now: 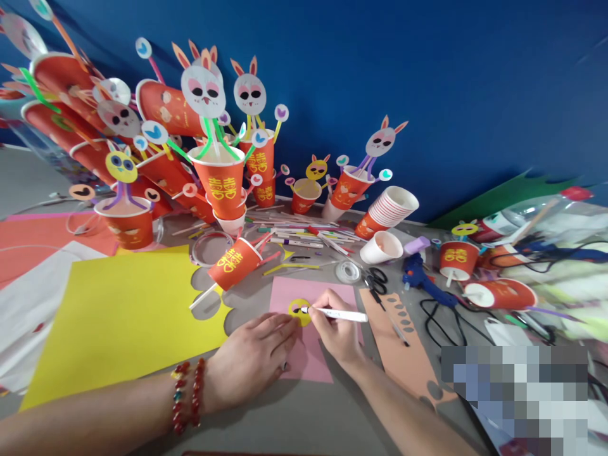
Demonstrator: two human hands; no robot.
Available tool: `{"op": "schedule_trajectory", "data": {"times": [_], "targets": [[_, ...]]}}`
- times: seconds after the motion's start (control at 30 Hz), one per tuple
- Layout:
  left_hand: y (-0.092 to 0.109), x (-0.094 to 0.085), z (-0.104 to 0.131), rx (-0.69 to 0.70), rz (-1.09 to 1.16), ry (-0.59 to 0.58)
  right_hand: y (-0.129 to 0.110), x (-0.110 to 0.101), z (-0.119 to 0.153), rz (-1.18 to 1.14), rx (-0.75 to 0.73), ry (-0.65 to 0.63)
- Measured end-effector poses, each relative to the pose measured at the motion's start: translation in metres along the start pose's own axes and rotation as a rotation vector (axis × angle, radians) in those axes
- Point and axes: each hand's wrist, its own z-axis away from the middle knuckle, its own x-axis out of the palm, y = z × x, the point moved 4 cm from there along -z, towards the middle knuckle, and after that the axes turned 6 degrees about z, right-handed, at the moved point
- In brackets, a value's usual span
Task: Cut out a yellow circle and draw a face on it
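My right hand (339, 332) grips a white marker (342, 314), its tip on a small yellow paper disc (299, 320). The disc has dark and pink marks and lies on a pink paper sheet (308, 362). My left hand (254, 358) rests flat beside the disc, fingers stretched together, fingertips touching its lower left edge. Left of that hand is a large yellow sheet (128, 310) with round cut-outs. Just behind the pink sheet, a red cup (235, 263) lies tilted.
Decorated red cups (219, 183) with paper rabbit faces crowd the back left. Many markers (304, 233) lie behind the pink sheet. To the right are scissors (375, 282), a blue glue gun (427, 282) with a black cord, stacked cups (387, 212) and an orange sheet (403, 354).
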Motion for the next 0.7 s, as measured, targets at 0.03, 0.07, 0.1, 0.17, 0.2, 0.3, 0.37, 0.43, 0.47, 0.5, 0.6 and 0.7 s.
{"op": "schedule_trajectory", "data": {"times": [0.03,0.07,0.1,0.17,0.2,0.3,0.37,0.43,0.47,0.5,0.6,0.7], "targets": [[0.0003,-0.0001,0.0002,0.002,0.000,-0.003,0.0009,0.0002,0.0002,-0.009,0.009,0.000],[0.0005,-0.0001,0.0004,0.003,0.000,-0.004,0.0016,0.0004,0.0004,-0.018,0.017,0.002],[0.0006,0.0000,0.0007,0.004,0.001,-0.002,0.0020,0.0006,0.0006,-0.028,0.023,0.004],[0.0008,0.0005,0.0011,0.006,0.004,0.000,0.0024,0.0009,0.0009,-0.046,0.033,0.005],[0.0008,0.0008,0.0012,0.007,0.004,0.003,0.0026,0.0009,0.0011,-0.058,0.040,0.005],[0.0007,0.0008,0.0006,0.010,0.003,0.008,0.0038,0.0002,0.0010,-0.133,0.080,0.019],[0.0008,-0.0007,-0.0002,0.016,0.010,0.016,0.0047,-0.0007,0.0002,-0.197,0.120,0.036],[0.0008,-0.0031,-0.0011,0.018,0.036,0.022,0.0045,-0.0019,-0.0011,-0.239,0.164,0.054],[0.0008,-0.0044,-0.0015,0.020,0.053,0.025,0.0039,-0.0026,-0.0018,-0.251,0.180,0.066],[0.0008,-0.0055,-0.0018,0.022,0.067,0.028,0.0029,-0.0034,-0.0025,-0.260,0.192,0.080],[0.0006,-0.0073,-0.0023,0.027,0.068,0.048,-0.0004,-0.0056,-0.0031,-0.294,0.204,0.127],[-0.0003,-0.0062,-0.0029,0.005,0.057,0.055,-0.0019,-0.0077,-0.0021,-0.324,0.205,0.163]]}}
